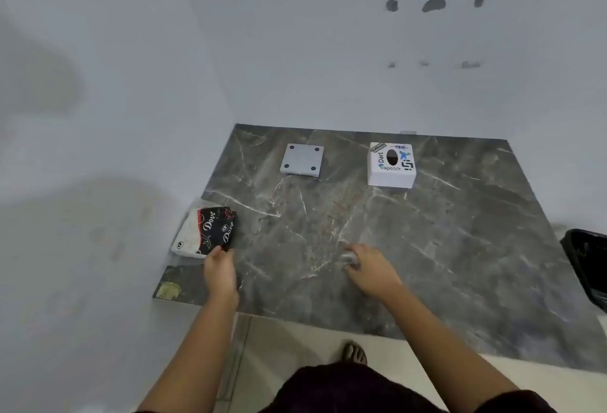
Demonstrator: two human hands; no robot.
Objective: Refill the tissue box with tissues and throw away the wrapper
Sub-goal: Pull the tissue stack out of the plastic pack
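Note:
A black-and-white Dove tissue pack lies at the left edge of the dark marble counter. My left hand pinches its near corner with thumb and fingers. The white square tissue box, covered in stickers and with an oval slot on top, stands at the back right. Its grey square base plate lies apart from it at the back middle. My right hand rests on the counter near the middle, fingers curled and blurred; whether it holds anything cannot be made out.
A black bin with a liner stands off the counter's right edge. White walls meet behind and to the left of the counter. A yellowish sticker marks the counter's near left corner. My foot shows on the pale floor below.

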